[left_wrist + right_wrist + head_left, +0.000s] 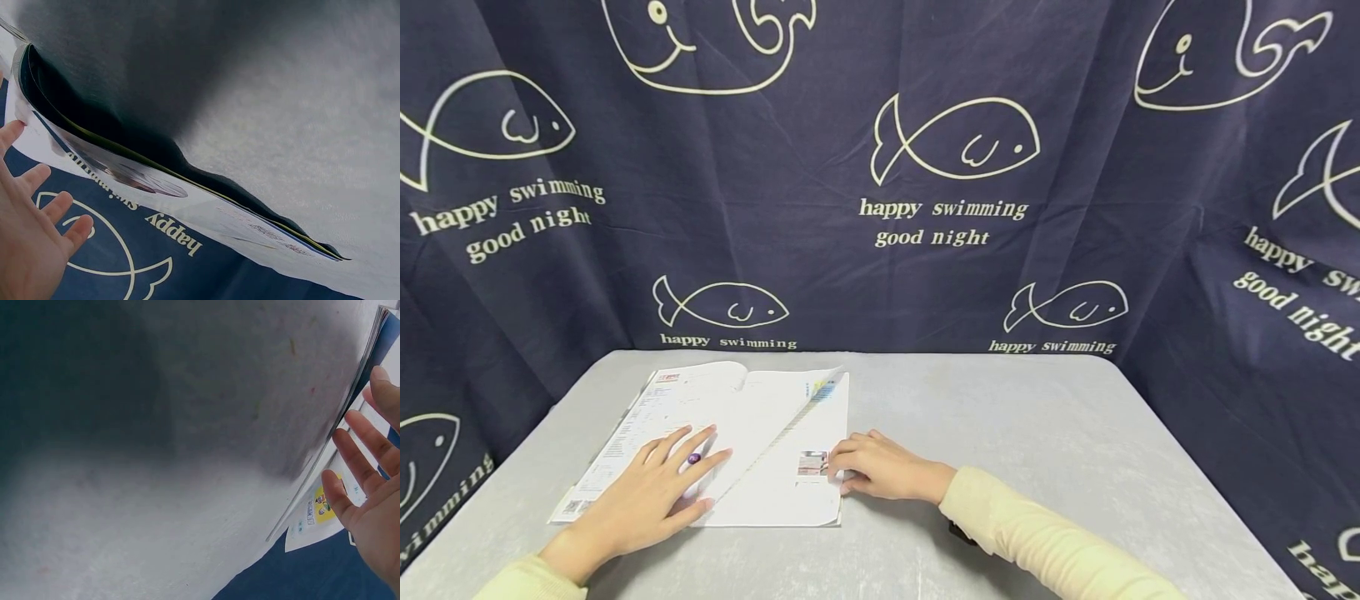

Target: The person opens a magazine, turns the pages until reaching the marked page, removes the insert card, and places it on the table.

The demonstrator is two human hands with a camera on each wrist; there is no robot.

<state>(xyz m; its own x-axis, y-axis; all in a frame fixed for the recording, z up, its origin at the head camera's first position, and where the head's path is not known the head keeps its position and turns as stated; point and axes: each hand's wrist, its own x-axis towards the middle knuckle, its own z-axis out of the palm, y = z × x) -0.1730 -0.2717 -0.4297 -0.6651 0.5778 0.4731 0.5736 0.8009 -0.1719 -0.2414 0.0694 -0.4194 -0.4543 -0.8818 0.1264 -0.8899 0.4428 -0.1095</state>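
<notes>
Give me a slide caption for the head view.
Left hand flat on open booklet, right hand at its edge.

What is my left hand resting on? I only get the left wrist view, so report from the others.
Observer: Head view: your left hand lies flat on the left page of an open booklet.
Operator: Now report the right hand.
Observer: The right hand rests at the booklet's right edge, fingers beside a small printed picture.
Operator: Name anything under my left fingers.
Observer: Something slim with a purple tip, probably a pen, shows between them.
</notes>
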